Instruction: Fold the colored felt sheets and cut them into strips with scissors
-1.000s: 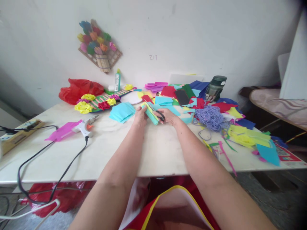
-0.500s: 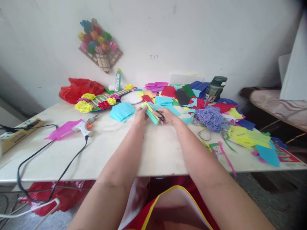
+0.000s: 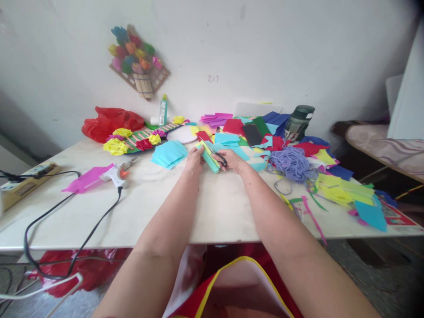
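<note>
My left hand (image 3: 196, 158) is closed on a folded piece of green paper (image 3: 210, 160) with a yellowish strip along it. My right hand (image 3: 229, 160) grips a pair of scissors (image 3: 220, 158) by the black handles. Their blades lie over the paper, pointing up and to the left; whether they are cutting into it I cannot tell. Left of my left hand lies a stack of light blue paper squares (image 3: 169, 154). Other light blue sheets (image 3: 227, 139) lie just beyond my hands.
A glue gun (image 3: 116, 176) with a black cord rests at left near a power strip (image 3: 28, 183). Behind stand a glue bottle (image 3: 163, 111) and a flower-decorated green craft piece (image 3: 142, 139). At right are purple yarn (image 3: 291, 163), a dark bottle (image 3: 299, 123) and scattered coloured paper.
</note>
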The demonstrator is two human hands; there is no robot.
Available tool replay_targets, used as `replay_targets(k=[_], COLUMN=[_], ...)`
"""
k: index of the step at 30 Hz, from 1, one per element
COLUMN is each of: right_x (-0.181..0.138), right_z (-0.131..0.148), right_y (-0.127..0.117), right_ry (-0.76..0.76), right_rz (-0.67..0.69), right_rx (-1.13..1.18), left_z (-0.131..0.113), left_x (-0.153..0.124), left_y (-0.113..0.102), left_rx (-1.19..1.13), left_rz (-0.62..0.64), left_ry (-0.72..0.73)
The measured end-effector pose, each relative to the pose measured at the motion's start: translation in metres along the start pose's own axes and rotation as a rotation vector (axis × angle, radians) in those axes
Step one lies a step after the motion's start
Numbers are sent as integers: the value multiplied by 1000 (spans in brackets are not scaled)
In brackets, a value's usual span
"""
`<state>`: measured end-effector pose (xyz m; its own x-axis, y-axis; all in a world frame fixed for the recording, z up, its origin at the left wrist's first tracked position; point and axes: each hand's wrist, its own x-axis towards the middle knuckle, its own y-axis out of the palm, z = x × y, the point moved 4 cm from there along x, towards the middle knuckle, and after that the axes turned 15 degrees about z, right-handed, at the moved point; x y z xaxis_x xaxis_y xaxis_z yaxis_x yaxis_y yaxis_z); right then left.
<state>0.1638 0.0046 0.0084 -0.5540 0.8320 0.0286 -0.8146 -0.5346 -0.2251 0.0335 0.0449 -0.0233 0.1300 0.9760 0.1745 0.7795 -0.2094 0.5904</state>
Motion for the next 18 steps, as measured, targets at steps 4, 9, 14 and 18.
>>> replay_targets(k=[4, 9, 14, 18], right_x=[1, 2, 4, 5], right_z=[-1, -1, -2, -3], right_y=[0, 1, 1, 1], right_ry=[-21, -30, -43, -45], right_rz=[3, 2, -5, -15], right_rx=[12, 14, 12, 6], left_z=[1, 1, 0, 0], left_x=[1, 2, 0, 0], left_y=[-1, -1, 0, 0], left_rx=[-3, -9, -8, -11], left_rz=[-11, -15, -24, -23], left_ry=[-5, -5, -10, -11])
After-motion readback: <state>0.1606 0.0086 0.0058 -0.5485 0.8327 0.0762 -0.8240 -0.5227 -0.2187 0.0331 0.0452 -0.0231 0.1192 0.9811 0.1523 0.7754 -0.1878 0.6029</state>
